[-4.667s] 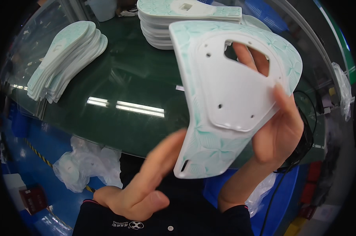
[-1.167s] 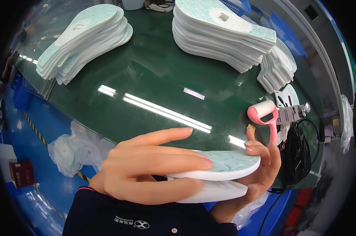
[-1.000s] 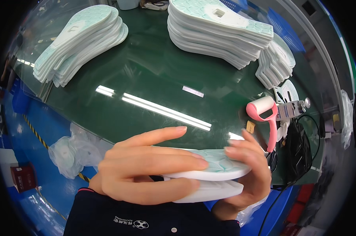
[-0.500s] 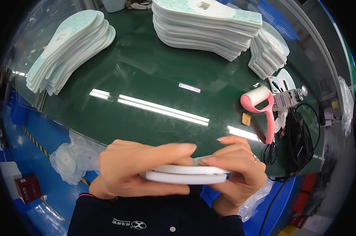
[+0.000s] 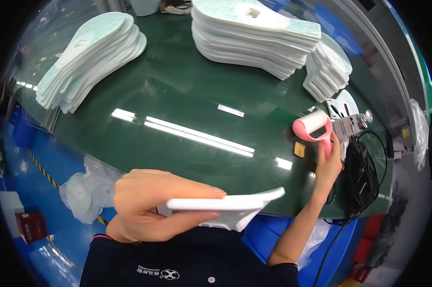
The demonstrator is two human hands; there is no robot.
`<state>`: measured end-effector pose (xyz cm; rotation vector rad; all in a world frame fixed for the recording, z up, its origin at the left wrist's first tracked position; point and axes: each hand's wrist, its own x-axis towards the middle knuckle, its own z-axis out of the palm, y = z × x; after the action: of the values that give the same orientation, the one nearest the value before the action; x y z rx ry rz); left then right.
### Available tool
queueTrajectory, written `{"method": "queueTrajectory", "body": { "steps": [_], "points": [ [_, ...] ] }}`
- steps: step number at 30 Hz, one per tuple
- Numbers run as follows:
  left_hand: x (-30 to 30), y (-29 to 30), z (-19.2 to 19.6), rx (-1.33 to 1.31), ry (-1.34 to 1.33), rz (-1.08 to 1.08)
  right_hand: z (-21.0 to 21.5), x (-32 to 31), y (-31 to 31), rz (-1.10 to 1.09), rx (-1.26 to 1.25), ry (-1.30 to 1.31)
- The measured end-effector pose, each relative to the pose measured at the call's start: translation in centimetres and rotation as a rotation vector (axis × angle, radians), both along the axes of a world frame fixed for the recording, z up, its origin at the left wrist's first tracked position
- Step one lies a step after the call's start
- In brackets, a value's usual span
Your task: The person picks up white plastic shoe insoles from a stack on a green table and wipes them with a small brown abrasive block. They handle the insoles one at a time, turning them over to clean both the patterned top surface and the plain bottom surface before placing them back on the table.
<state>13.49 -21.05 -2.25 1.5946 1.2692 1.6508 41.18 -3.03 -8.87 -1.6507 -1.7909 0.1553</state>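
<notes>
Well, beyond the near left edge of the green bench (image 5: 178, 91), a crumpled clear bag (image 5: 88, 193) sits low over the blue floor. A leaning left stack (image 5: 91, 60) of pale green and white panels runs along the bench's left side toward the far left corner. Next comes the left hand (image 5: 146, 205), by the near edge, holding a white panel (image 5: 240, 203) pinched between thumb and fingers; the panel is seen nearly edge-on, its right end curving upward. A tall stack (image 5: 254, 45) of similar panels stands at the far edge, right of its middle. A small tan square (image 5: 299, 149) lies toward the right edge, just beside a pink roller (image 5: 311, 122) with a white sleeve. The right hand (image 5: 329, 165) is narrow at the roller's handle, thumb and fingers either side; whether it grips firmly I cannot tell. A shorter stack (image 5: 328, 71) stands near the far right corner, and a bottle (image 5: 346, 127) and a black bag (image 5: 361, 167) lie along the right edge.
</notes>
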Motion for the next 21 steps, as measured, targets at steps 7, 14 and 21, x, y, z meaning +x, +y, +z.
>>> {"method": "queueTrajectory", "body": {
  "steps": [7,14,21],
  "points": [
    [-0.8,-0.4,-0.2,0.047,0.046,-0.137,4.3,-2.2,-4.2,0.079,0.325,0.248],
    [0.0,0.6,0.5,0.106,0.19,0.028,11.8,-3.9,-8.1,1.077,0.346,-0.062],
    [-0.6,0.8,-0.1,0.095,0.245,0.055,9.5,-2.3,-8.7,0.67,0.339,-0.148]
  ]
}}
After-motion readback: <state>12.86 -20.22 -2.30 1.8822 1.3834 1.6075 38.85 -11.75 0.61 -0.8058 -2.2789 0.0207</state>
